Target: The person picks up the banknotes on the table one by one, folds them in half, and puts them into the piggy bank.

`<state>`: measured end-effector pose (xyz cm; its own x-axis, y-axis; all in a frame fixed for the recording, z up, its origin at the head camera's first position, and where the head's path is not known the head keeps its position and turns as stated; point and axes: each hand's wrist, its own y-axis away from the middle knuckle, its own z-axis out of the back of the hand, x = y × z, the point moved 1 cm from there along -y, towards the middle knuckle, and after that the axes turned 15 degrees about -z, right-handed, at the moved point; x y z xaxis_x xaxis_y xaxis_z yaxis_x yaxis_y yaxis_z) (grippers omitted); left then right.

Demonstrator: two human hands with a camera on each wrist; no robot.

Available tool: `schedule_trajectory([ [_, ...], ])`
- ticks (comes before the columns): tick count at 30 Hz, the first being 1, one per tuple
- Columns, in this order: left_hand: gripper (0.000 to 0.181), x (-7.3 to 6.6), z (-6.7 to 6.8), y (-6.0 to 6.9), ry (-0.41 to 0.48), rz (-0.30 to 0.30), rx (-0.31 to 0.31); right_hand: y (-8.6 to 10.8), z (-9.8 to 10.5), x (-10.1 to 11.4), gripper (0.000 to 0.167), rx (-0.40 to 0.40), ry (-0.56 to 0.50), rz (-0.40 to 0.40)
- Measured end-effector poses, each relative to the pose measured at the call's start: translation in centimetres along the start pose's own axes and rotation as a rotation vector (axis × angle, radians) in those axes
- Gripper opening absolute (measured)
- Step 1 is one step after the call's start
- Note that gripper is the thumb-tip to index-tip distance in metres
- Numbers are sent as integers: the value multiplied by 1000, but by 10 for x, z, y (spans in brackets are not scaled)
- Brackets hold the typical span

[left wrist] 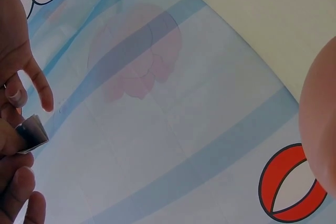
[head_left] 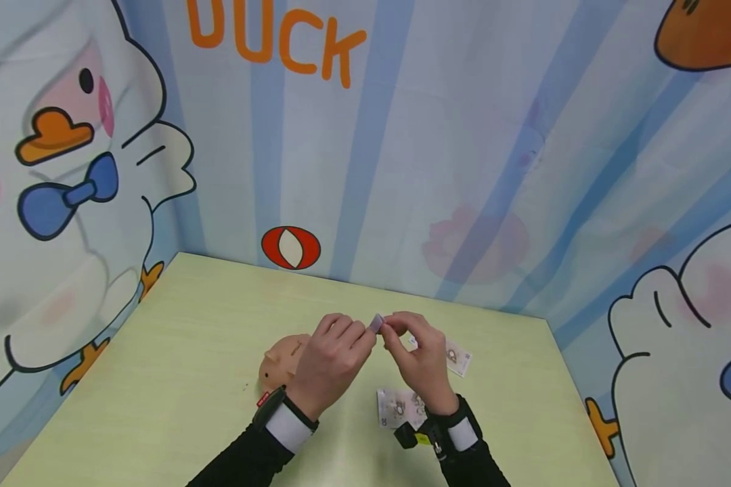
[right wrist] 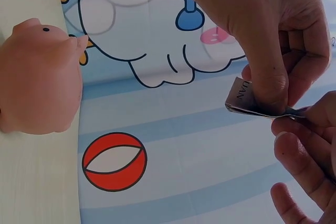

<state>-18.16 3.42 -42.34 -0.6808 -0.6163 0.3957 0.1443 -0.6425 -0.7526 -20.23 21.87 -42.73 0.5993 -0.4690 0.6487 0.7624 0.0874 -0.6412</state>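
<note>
A small folded banknote [head_left: 376, 323] is held up above the table between both hands. My left hand [head_left: 335, 362] pinches it, with the thumb over one printed face in the right wrist view [right wrist: 244, 95]. At its other end, the thumb and fingertips of my right hand [head_left: 420, 355] grip the edge. Behind my left hand stands a pink piggy bank [head_left: 274, 368], partly covered in the head view but plain in the right wrist view [right wrist: 42, 82]. Beneath my right wrist lies a flat banknote [head_left: 392, 408], and another banknote [head_left: 459, 358] shows beyond that hand.
The pale yellow table [head_left: 189, 365] is bounded at the back and sides by a blue-and-white cartoon curtain [head_left: 396, 169]. Wrist cameras are strapped on both arms; the right one [head_left: 406, 435] hangs over the nearer flat note.
</note>
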Motion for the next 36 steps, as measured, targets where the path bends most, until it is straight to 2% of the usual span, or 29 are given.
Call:
schedule_trajectory([
  [4, 29, 1, 0, 0, -5, -3, -1, 0, 0, 1, 23, 4, -6, 1],
  [11, 32, 2, -1, 1, -26, -13, -13, -1, -1, 1, 15, 5, -11, -17],
  [19, 28, 3, -1, 2, 14, 19, -21, -3, -2, 1, 18, 7, -44, -16],
  [24, 25, 6, -1, 3, 95, 91, -46, -4, -3, -1, 10, 18, -77, -36],
  [30, 21, 10, -1, 3, 285, 226, -121, -5, -3, -3, 17, 22, -93, -34],
  [33, 21, 13, -2, 2, 350, 271, -162, -5, -2, -2, 19, 25, -100, -32],
  [36, 19, 15, -1, 0, 399, 304, -174, -5, -2, 1, 20, 31, -103, -21],
])
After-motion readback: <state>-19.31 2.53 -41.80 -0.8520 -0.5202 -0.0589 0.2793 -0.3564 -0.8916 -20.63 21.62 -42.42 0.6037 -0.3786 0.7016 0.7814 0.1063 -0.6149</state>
